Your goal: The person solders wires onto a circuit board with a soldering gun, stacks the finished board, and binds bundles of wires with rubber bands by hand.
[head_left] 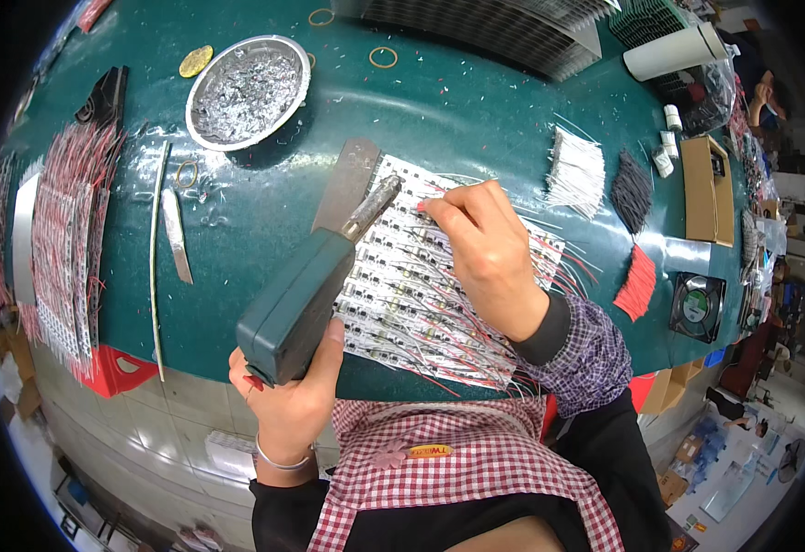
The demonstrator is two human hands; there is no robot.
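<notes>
My left hand [296,405] is closed round the handle of a dark green soldering gun [303,299]. Its metal tip reaches the upper part of a white panel of small circuit boards [375,304]. Rows of black parts cover this panel, with red, black and white wires lying over its lower and right parts. Above the panel, my right hand [490,248] is closed in a pinch, its fingertips just right of the gun's tip. A small red bit shows at those fingertips; whether it is a wire end I cannot tell. A flat metal plate [342,184] lies by the panel's upper left.
At the upper left stands a metal bowl [248,92] of silvery scraps. Wired board strips [71,239] are stacked at the left. White [575,172], black [631,193] and red wire bundles [636,283] lie right, near a cardboard box [708,190] and a fan [697,306].
</notes>
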